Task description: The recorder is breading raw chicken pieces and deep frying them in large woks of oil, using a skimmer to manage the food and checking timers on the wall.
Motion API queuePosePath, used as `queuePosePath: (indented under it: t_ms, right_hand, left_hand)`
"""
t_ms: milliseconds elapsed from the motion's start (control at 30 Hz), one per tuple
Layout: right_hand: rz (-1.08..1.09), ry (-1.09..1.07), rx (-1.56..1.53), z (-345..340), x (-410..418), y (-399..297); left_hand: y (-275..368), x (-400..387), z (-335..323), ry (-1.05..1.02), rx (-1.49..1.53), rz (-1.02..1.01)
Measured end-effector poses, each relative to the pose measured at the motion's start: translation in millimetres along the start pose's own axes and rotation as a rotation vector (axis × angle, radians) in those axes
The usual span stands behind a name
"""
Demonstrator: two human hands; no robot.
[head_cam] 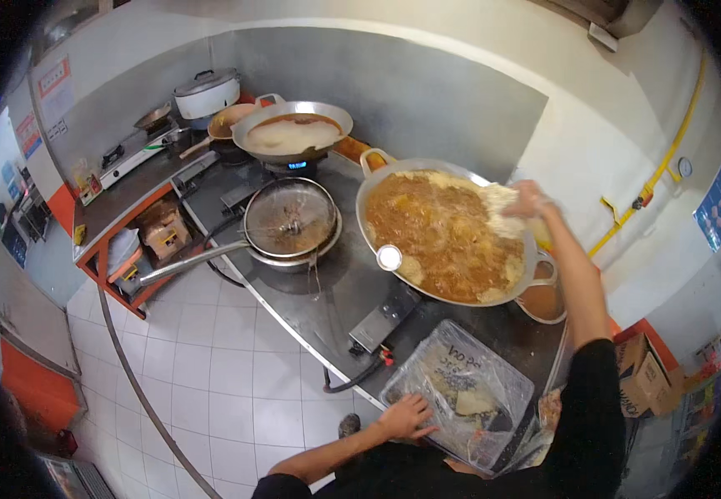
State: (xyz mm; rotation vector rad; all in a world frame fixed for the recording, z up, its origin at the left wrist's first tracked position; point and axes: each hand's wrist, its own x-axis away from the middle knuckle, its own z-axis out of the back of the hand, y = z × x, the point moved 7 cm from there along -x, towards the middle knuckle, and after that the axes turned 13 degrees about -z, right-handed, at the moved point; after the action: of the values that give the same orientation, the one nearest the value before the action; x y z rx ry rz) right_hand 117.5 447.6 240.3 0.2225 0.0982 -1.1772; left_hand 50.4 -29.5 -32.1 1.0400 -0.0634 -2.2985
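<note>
My right hand (527, 199) grips a pale, crumb-coated piece of food (501, 209) at the right rim of a large two-handled wok (366, 193). The lower end of this piece is at the bubbling brown oil (441, 231), where several other coated pieces float, partly hidden by foam. A round thermometer dial (389, 257) sits at the wok's near left rim. With fingers spread, my left hand (405, 416) rests on the near left edge of a clear plastic-covered tray (510, 380). The plastic bears handwriting, and pale bits lie beneath it.
Left of the wok, a round mesh strainer (291, 218) lies over a bowl, its long handle (195, 263) jutting past the counter edge. Behind stands a second wok (341, 121) with foamy oil. A pot (541, 290) sits beside the large wok. Yellow gas piping (666, 168) runs along the wall.
</note>
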Motion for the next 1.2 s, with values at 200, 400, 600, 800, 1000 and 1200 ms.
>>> queuePosePath:
  t_ms: [200,400,600,800,1000,1200]
  right_hand:
    - [0.033,-0.230,-0.056,-81.7,-75.4,-125.7]
    - [0.048,0.004,-0.159,-6.6,-61.9,-128.5]
    - [0.260,0.141,-0.469,109.2,96.4,-95.6]
    - [-0.021,0.017,-0.647,92.3,342.0,18.6]
    - [-0.975,-0.063,-0.276,-32.7,646.3,208.1]
    - [-1.208,-0.490,-0.100,-108.7,846.5,272.0]
  left_hand:
    - [3.4,5.1,-1.3,0.055,0.003,0.005]
    - [5.7,7.6,6.8,-0.010,0.053,-0.007]
    - [-10.3,11.1,-3.0,-0.086,0.164,0.061]
    - [-17.1,2.3,-3.4,-0.035,0.098,0.128]
    - [-6.1,0.4,-28.6,-0.104,0.082,0.136]
    - [-3.3,6.1,-27.6,-0.187,0.078,0.154]
